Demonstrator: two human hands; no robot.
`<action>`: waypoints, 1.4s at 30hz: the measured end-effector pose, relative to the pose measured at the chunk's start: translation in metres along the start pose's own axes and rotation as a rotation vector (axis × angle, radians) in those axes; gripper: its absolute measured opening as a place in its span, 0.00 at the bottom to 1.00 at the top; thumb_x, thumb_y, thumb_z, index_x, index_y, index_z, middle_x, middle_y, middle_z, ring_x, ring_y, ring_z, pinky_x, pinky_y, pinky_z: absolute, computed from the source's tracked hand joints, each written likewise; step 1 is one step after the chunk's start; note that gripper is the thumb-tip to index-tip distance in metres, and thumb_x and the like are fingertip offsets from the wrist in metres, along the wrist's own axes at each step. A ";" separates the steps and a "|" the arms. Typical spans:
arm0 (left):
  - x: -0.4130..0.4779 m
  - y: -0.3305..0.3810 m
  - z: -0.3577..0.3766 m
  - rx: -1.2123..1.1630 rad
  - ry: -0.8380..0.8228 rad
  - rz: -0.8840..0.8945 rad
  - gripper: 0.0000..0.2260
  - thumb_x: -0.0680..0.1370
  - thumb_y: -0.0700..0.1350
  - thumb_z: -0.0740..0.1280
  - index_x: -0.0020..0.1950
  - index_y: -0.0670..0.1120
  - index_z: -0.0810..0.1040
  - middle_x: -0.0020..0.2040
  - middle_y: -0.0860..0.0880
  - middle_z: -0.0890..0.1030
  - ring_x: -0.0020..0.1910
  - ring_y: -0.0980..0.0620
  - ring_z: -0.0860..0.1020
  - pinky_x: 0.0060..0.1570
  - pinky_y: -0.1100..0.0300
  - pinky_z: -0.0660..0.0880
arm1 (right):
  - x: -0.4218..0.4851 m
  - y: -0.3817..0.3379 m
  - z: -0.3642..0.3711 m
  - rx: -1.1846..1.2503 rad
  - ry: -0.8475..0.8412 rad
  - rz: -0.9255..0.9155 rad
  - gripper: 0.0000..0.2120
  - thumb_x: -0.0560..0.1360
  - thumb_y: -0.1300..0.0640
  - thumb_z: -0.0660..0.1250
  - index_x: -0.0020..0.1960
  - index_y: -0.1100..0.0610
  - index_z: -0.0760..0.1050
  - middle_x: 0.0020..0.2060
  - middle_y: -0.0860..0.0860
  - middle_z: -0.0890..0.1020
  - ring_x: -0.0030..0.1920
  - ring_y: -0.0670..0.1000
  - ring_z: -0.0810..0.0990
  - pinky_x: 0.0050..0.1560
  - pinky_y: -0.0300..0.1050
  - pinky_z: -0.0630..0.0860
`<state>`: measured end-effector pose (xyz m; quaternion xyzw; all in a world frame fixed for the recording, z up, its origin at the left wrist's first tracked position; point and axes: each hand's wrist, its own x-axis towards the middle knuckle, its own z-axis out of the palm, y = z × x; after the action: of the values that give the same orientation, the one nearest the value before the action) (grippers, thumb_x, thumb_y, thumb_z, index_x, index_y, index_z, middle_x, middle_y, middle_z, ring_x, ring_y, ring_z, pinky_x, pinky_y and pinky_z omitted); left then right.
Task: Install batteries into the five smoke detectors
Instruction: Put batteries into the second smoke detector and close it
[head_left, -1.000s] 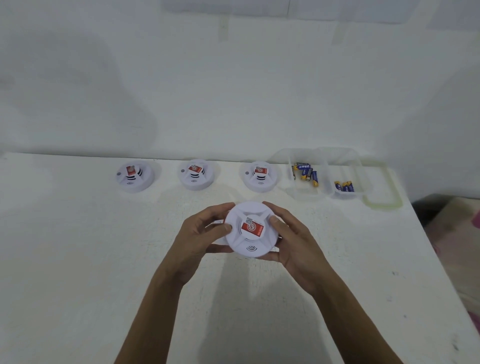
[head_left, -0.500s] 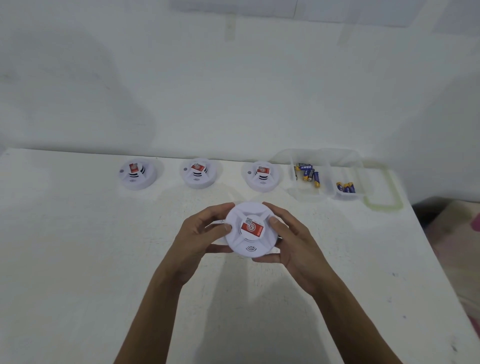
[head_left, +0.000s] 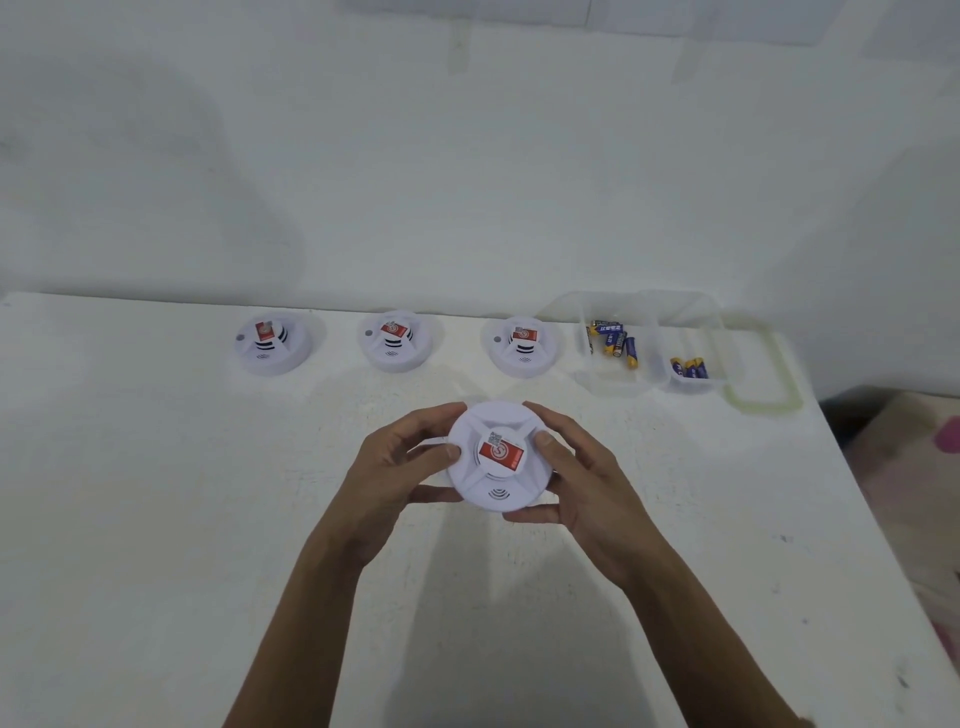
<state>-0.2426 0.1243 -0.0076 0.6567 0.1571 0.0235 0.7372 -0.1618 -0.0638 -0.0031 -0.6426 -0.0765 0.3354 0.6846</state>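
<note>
A round white smoke detector (head_left: 500, 470) with a red label is held above the table's middle, face up. My left hand (head_left: 397, 467) grips its left rim and my right hand (head_left: 576, 480) grips its right rim, thumbs on top. Three more white detectors stand in a row at the back: one on the left (head_left: 270, 343), one in the middle (head_left: 395, 340), one on the right (head_left: 522, 345). A clear plastic box (head_left: 644, 384) at the back right holds several blue-and-yellow batteries (head_left: 615, 340), with more batteries (head_left: 690, 368) in its right compartment.
The white table (head_left: 156, 493) ends at a white wall behind the row. The box's green-rimmed lid (head_left: 763, 400) lies beside the box. The table's right edge drops to the floor (head_left: 914, 467).
My hands and the held detector have stayed almost still. The view tilted slightly, so the back row sits a little lower in the picture.
</note>
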 end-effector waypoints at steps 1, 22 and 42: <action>0.000 0.000 0.000 0.001 0.000 0.000 0.18 0.72 0.48 0.67 0.61 0.51 0.77 0.56 0.53 0.82 0.55 0.48 0.80 0.47 0.49 0.80 | 0.000 0.000 0.001 0.002 0.000 0.002 0.17 0.77 0.52 0.62 0.66 0.47 0.72 0.61 0.47 0.79 0.57 0.53 0.81 0.48 0.58 0.81; -0.017 0.009 -0.051 -0.067 -0.004 0.000 0.14 0.76 0.41 0.67 0.62 0.48 0.78 0.58 0.50 0.81 0.56 0.47 0.80 0.44 0.52 0.80 | 0.008 0.000 0.054 0.020 0.039 0.037 0.14 0.78 0.52 0.62 0.64 0.48 0.72 0.58 0.49 0.80 0.54 0.54 0.82 0.47 0.58 0.81; -0.012 -0.001 -0.126 -0.096 -0.011 -0.025 0.15 0.76 0.39 0.66 0.63 0.46 0.77 0.59 0.50 0.81 0.57 0.48 0.80 0.51 0.48 0.79 | 0.037 0.022 0.115 -0.096 0.115 -0.037 0.11 0.80 0.54 0.60 0.62 0.50 0.73 0.56 0.49 0.81 0.52 0.53 0.83 0.47 0.56 0.82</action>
<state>-0.2873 0.2427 -0.0168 0.6187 0.1600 0.0180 0.7689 -0.2028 0.0507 -0.0168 -0.6912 -0.0648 0.2812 0.6625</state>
